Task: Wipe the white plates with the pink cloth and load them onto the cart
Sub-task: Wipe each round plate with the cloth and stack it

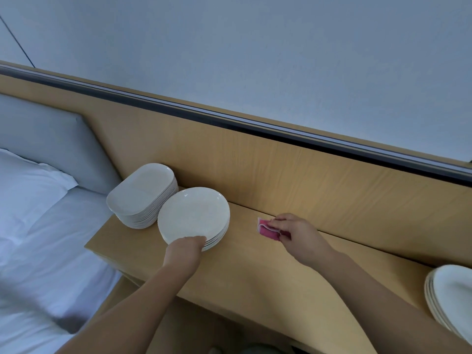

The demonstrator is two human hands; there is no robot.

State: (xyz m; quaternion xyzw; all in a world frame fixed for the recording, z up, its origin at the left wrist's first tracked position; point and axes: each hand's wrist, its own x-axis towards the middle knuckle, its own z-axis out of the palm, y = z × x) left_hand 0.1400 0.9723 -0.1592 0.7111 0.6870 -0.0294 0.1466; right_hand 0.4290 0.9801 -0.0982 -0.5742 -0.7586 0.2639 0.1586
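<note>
With fingers (200, 240) of the left hand (185, 247) curled on the near rim of the top white plate (194, 213), peel only that one off the round stack (217, 241) on the wooden ledge (255, 272). With the right hand (293, 231) clamped on the folded pink cloth (267, 229), near the plates, wipe centre to rim, holding level; cart out of view

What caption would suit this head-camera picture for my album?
Left hand grips the round plate stack, right hand holds the pink cloth on a wooden ledge.
</note>
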